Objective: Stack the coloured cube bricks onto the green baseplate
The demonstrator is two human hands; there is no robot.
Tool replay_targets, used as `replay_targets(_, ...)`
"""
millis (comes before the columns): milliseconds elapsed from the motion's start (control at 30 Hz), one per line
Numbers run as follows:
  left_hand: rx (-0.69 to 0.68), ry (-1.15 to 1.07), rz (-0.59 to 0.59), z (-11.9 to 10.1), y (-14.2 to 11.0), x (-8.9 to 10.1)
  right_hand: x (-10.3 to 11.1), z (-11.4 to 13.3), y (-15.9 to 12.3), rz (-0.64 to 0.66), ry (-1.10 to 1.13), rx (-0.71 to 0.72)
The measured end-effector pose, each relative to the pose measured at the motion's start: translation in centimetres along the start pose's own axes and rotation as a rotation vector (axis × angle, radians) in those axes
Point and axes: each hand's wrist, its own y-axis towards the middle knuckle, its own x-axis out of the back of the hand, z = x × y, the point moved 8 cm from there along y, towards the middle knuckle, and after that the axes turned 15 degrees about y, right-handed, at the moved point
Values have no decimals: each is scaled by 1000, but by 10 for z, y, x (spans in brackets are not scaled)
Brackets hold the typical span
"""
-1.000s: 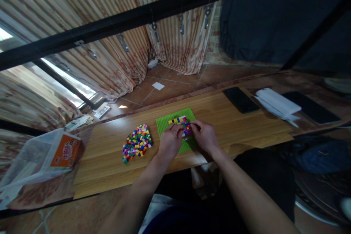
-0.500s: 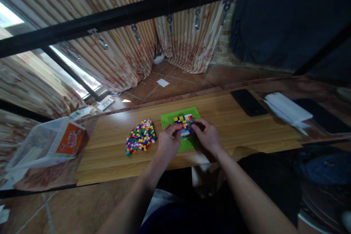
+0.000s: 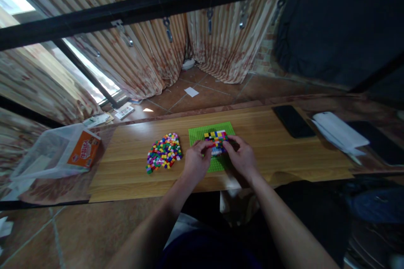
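A green studded baseplate [image 3: 195,134] lies on the wooden board. Over its middle is a block of small coloured building bricks [image 3: 216,135], with yellow, black, blue, white and red showing along its far side. My left hand [image 3: 198,159] grips the block's left side, its thumb and forefinger close together by a red piece. On the opposite side, my right hand [image 3: 242,156] has thumb and fingers closed on the right edge. Fingers hide part of the near side, and I cannot tell whether the block is pressed onto the plate or held just above it.
A loose heap of coloured bricks [image 3: 164,152] lies left of the plate. Further left stands a clear plastic bin [image 3: 47,155] with an orange label. A black phone [image 3: 293,121] and white papers [image 3: 341,130] lie to the right. A dark rail [image 3: 142,5] crosses beyond the board.
The camera view has shifted, so the board sits slightly right and higher. Both hands stay at the brick block, whose top rows show more plainly now than a second ago.
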Motion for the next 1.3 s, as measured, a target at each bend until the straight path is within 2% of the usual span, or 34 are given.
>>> replay_targets(433,-19,-8,-4,-7,3,-1,-4,-10,1,-6,54,-54)
replay_targets(767,-72,124,52,-21,8,-18,1,-12,1,-15,168,-84)
replay_targets(967,-112,173,16,-22,9,-24,5,-18,5,-54,221,-93)
replay_targets(1100,-89,208,-7,-19,10,-26,4,-18,5,-48,233,-88)
replay_targets(1200,-62,216,-16,-19,9,-24,5,-16,5,-48,219,-81)
replay_targets(1300,-56,179,-53,-22,6,-13,6,-15,5,-60,203,-69)
